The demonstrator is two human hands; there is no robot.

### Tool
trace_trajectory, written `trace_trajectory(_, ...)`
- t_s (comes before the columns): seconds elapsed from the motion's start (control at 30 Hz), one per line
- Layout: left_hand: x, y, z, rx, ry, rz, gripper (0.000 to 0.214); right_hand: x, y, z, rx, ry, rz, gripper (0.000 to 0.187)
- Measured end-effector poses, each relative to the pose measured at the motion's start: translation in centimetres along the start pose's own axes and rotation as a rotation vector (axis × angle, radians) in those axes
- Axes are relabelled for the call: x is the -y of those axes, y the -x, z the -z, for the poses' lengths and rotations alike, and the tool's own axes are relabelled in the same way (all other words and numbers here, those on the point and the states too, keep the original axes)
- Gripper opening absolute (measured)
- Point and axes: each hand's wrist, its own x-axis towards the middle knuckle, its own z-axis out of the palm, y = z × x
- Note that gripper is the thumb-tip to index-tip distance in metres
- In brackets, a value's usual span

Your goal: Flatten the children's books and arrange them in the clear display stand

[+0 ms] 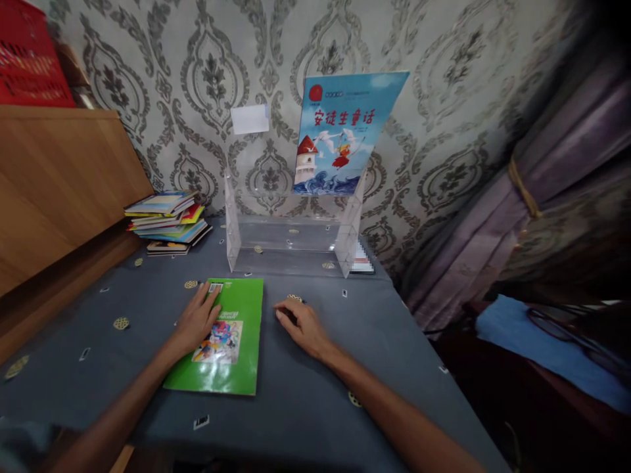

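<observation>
Head view: a clear acrylic stand [290, 236] at the back of the bench [345, 381] carries a blue picture book [340, 131]; a stack of books [167, 223] lies left of it. Nothing blocks either hand. The left hand [197, 322] rests flat on the green book [236, 355] near the front, fingers slightly spread. The right hand [303, 325] lies palm down just beside that book, fingers together, holding nothing

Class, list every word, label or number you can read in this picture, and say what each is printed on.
"安徒生童话": red title on the blue book standing on the clear stand.
Small print above that title: too small to read.
Green book under the left hand: cover print too blurred to read.
Stack of books: nothing legible.
</observation>
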Motion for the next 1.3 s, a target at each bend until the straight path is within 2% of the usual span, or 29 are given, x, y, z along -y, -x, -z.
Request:
trace_trajectory(0.13,-2.4,-0.9,-0.8,0.038,0.031,-0.004,0.055,0.0,0.2,0.0,-0.048,0.055,0.084,0.022)
trace_trajectory(0.4,-5.7,-2.6,-2.5,-0.013,0.125,-0.065,0.052,-1.4,0.1,0.0,-0.136,0.188,0.013,0.023)
trace_trajectory(0.57,-8.0,-3.0,-1.6,0.053,0.017,-0.099,0.05,-2.1,0.0,0.3,-0.131,0.245,-0.005,0.023)
trace_trajectory(0.77,-10.1,-4.1,-0.9,0.046,-0.065,-0.213,0.047,-2.2,-0.1,0.3,-0.091,0.286,-0.018,0.027)
trace_trajectory(0.9,-11.1,-5.3,-1.3,0.084,-0.037,-0.274,0.048,-2.2,0.0,0.5,-0.11,0.244,-0.008,0.029)
trace_trajectory(1.1,-12.9,-6.5,-1.7,0.202,0.035,-0.39,0.05,-2.2,0.0,0.9,-0.167,0.087,-0.03,0.044)
trace_trajectory(1.3,-14.5,-7.1,-2.0,0.245,0.064,-0.481,0.052,-2.6,0.0,0.8,-0.203,-0.035,-0.058,0.049)
